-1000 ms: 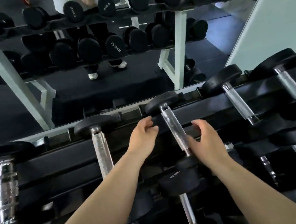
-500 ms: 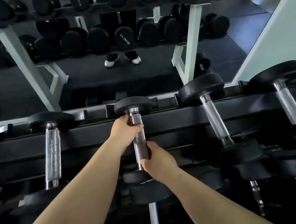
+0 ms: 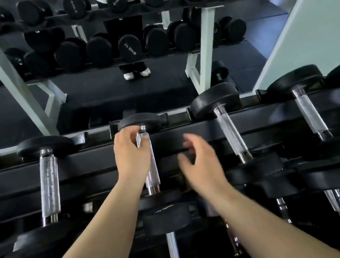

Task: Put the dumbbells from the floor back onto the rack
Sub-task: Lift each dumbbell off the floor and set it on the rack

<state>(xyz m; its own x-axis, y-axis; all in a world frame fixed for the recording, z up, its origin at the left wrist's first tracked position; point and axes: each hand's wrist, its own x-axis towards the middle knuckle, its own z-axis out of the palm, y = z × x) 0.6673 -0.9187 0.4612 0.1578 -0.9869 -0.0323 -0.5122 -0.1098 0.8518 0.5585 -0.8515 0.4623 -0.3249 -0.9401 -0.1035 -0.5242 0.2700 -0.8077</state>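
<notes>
A black dumbbell with a knurled chrome handle lies on the top tier of the black rack, its far head against the back rail. My left hand rests on the upper part of that handle, fingers loosely curled around it. My right hand hovers just right of the handle, blurred, fingers spread and holding nothing.
Other dumbbells lie on the same tier, one to the left and two to the right. A lower tier holds more dumbbells. A mirror behind reflects the rack and a person's legs.
My right hand has let go of the dumbbell handle and moved off to the right with fingers open. My left hand stays at the top of the handle.
</notes>
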